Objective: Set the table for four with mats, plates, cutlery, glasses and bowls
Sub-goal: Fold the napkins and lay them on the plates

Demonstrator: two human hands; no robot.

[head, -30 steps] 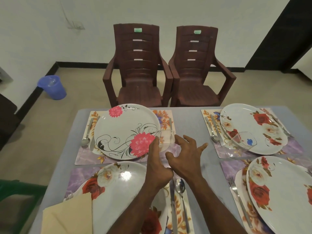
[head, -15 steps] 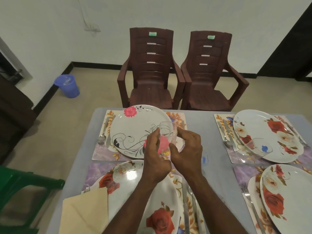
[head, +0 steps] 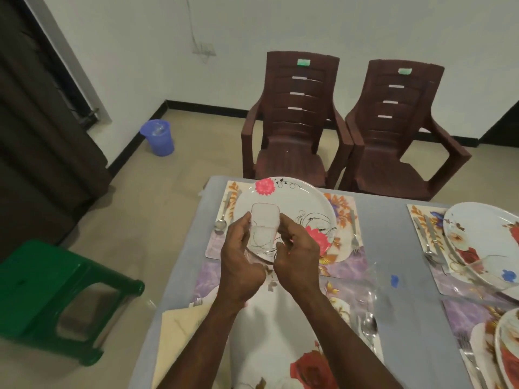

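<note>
Between both hands [head: 269,256], clear glass [head: 264,228]

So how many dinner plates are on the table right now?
4 showing: the far-left plate beyond the hands, the near-left plate under the forearms, the far-right plate, and the near-right plate, cut by the frame edge.

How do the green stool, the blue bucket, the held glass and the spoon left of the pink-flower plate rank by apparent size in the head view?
1. Green stool, though nearness inflates it.
2. Blue bucket.
3. Glass, held in both hands.
4. Spoon.
</note>
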